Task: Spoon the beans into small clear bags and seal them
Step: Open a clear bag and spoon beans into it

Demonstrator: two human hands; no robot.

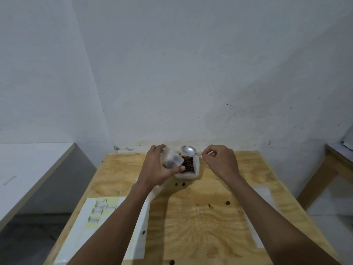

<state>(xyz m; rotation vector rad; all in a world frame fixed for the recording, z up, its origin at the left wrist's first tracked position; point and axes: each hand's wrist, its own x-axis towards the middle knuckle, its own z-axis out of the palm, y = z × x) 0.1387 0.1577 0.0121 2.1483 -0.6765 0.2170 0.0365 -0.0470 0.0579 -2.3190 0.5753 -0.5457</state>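
Both bare forearms enter from the bottom edge of the frame and converge toward its centre. The left hand (pixel 155 167), just left of centre, has its back toward the viewer, fingers and thumb curled in a grip. The right hand (pixel 219 161), just right of centre, is loosely fisted, back upward, thumb and forefinger pinched together at its upper left side.

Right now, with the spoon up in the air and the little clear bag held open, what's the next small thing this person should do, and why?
Probably dip the spoon into the beans. Its bowl looks empty above the white container, while the left hand holds the clear bag open beside it. The right hand pinches the handle.
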